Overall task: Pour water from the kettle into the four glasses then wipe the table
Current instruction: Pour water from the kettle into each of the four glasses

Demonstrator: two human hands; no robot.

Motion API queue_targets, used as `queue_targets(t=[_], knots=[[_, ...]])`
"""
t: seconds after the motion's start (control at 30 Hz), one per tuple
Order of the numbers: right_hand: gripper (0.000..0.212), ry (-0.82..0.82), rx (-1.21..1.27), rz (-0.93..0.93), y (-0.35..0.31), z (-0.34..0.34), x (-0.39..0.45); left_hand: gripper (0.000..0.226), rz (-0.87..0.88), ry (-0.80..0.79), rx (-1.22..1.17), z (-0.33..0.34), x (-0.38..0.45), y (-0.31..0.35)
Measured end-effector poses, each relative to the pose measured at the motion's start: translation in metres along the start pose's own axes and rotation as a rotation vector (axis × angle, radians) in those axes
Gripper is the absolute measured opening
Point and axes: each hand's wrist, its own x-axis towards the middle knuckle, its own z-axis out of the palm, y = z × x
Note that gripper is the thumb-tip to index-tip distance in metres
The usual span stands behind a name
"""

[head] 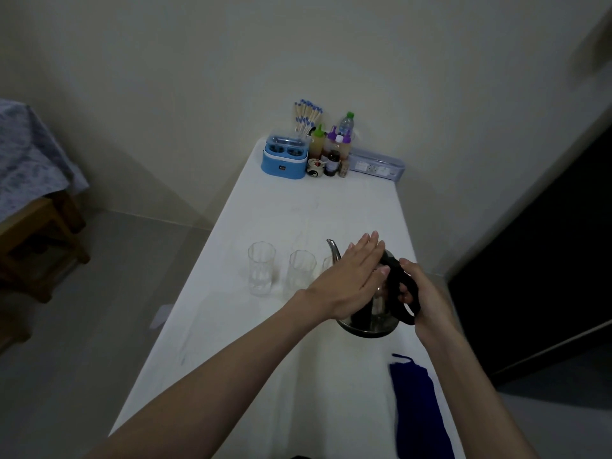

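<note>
A glass kettle point(374, 321) with a black handle and thin metal spout stands on the white table point(265, 359), right of the middle. My right hand point(427, 293) grips the black handle. My left hand point(351, 276) lies flat over the kettle's lid, fingers stretched out together. Two clear glasses point(261, 268) point(300, 271) stand in a row left of the kettle; a third glass point(328, 265) peeks out behind my left hand near the spout. Any further glass is hidden. A dark blue cloth point(417, 405) lies near the table's right front edge.
At the table's far end stand a blue container point(284, 159), several sauce bottles point(332, 150), a cup of chopsticks point(306, 115), a water bottle point(347, 124) and a clear lidded box point(376, 162). A wooden stool point(36, 240) stands at left.
</note>
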Motion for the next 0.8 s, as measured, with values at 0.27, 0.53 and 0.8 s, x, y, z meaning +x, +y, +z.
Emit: queue_targets(t=[0.27,0.53,0.8], knots=[[0.027,0.027,-0.162,-0.059,-0.012,-0.022,0.011,0.058,-0.069,-0.033,-0.087,0.015,0.010,0.008],[0.041,0.106,-0.361,-0.115,-0.016,-0.028,0.024,0.061,-0.165,-0.090,-0.214,0.029,0.014,0.007],[0.046,0.104,-0.469,-0.159,-0.027,-0.031,0.025,0.061,-0.165,-0.054,-0.279,0.036,0.017,0.011]])
